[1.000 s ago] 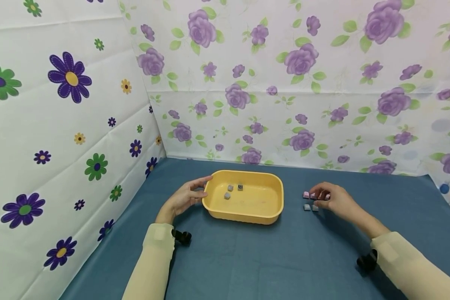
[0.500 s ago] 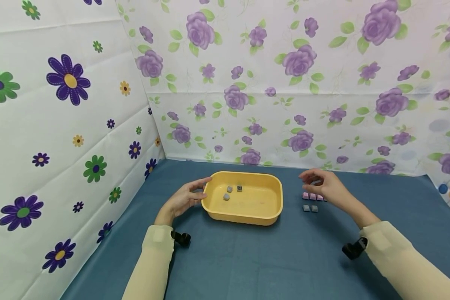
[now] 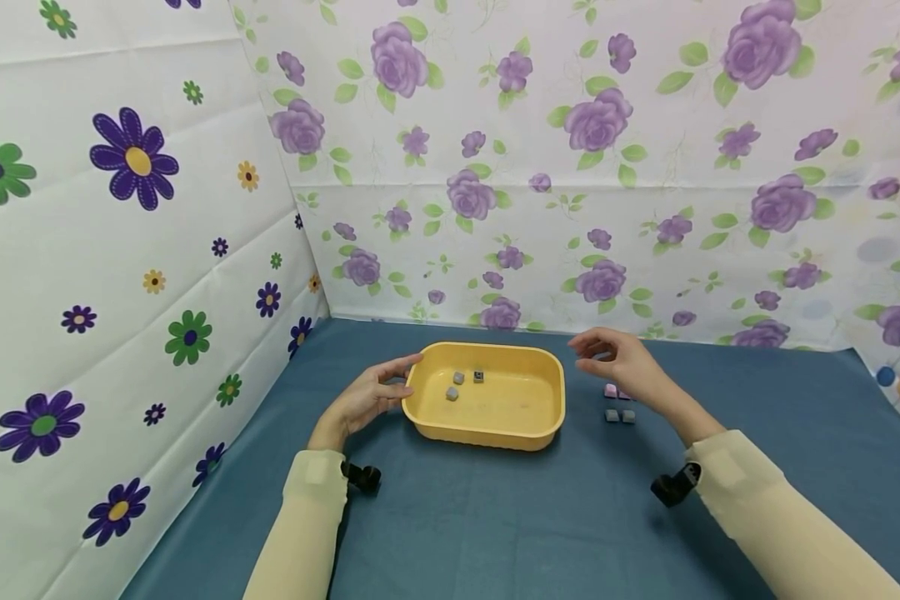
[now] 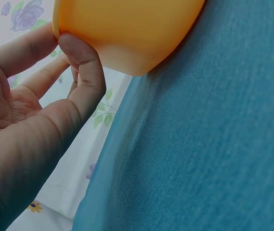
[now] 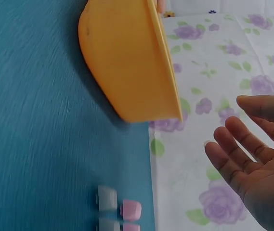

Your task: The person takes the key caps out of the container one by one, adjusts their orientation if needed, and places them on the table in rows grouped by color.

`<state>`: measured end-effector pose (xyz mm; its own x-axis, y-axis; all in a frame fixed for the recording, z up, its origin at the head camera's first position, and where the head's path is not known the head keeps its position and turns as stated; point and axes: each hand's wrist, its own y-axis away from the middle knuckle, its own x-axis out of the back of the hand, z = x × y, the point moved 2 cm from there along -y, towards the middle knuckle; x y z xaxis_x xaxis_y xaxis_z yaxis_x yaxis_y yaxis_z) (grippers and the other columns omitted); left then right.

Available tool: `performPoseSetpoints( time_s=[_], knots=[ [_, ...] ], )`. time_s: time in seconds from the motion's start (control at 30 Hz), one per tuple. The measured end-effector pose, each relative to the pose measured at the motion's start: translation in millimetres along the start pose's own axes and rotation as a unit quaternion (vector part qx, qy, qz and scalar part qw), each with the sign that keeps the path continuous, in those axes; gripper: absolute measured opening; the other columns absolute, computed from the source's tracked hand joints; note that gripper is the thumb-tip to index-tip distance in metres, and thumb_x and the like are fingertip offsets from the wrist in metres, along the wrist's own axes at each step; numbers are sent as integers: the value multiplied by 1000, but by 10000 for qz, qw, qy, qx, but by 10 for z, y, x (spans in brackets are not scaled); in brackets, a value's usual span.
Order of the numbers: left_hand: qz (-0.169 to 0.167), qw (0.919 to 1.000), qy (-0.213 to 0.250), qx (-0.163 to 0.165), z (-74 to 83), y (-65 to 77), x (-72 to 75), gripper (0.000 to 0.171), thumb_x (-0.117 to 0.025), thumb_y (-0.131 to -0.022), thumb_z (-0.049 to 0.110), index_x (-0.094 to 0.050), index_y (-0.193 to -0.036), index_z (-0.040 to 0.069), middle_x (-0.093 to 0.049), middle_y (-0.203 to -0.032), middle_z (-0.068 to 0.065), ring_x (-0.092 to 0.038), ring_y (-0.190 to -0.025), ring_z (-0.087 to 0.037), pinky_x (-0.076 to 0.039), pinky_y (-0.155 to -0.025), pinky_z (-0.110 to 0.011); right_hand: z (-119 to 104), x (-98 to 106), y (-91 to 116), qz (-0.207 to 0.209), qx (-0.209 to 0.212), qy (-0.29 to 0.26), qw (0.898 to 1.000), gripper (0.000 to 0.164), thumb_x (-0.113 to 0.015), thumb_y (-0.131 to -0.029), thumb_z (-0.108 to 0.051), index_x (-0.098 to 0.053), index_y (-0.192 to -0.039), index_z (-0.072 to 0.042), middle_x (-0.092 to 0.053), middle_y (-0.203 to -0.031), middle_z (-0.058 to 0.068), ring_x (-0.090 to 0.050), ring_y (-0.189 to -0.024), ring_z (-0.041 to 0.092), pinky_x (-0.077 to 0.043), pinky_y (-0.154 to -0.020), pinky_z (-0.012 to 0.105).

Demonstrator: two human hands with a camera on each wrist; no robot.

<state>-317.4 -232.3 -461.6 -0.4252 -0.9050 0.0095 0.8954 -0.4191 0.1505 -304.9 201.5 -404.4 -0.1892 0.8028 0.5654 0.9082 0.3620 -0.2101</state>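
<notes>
My left hand [image 3: 363, 397] grips the left end of a shallow yellow plastic tray [image 3: 487, 435], pinching its rim between thumb and fingers. Inside the tray lie two grey keycaps [image 3: 452, 393] and one dark-faced small piece [image 3: 479, 377], which looks like an upturned keycap. Just past the tray's right end, my right hand [image 3: 626, 367] hovers above the cloth, fingers bent. Its thumb [image 5: 264, 107] covers the index fingertip in the right wrist view, so anything between them is hidden. Beneath that hand stand grey keycaps [image 3: 619, 416] and pink keycaps [image 3: 611, 391], partly covered in the head view.
A blue cloth [image 3: 480, 517] covers the table. Behind it hangs a white sheet with purple roses [image 3: 471, 195], and another with daisies [image 3: 131, 150] hangs at the left. A black wrist camera [image 3: 675, 485] sits below my right sleeve.
My right hand has lifted off the keycap rows and moved left toward the tray. The left hand and tray have stayed in place, and the keycaps in the tray look the same.
</notes>
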Motion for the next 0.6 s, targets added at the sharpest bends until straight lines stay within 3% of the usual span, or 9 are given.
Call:
performPoseSetpoints(
  time_s=[0.37,0.6],
  knots=[
    [49,10000,-35,55,17,12,-6,65,-60,-103,-1,-40,-162,16,-40,-139,-22,-59,-111,-29,-57,-89,-31,-125,-249,-178,-167,181,-207,9995,29,-70,-101,-8,-68,-129,0,-66,-122,24,-64,-107,31,-54,-94,52],
    [74,9999,-41,62,38,20,-15,65,-62,-102,-1,-41,-162,15,-42,-137,-22,-61,-108,-27,-59,-87,-31,-204,-420,-259,-242,297,-195,9991,25,-69,-102,-11,-70,-126,-4,-69,-116,15,-65,-106,31,-55,-92,50]
  ],
)
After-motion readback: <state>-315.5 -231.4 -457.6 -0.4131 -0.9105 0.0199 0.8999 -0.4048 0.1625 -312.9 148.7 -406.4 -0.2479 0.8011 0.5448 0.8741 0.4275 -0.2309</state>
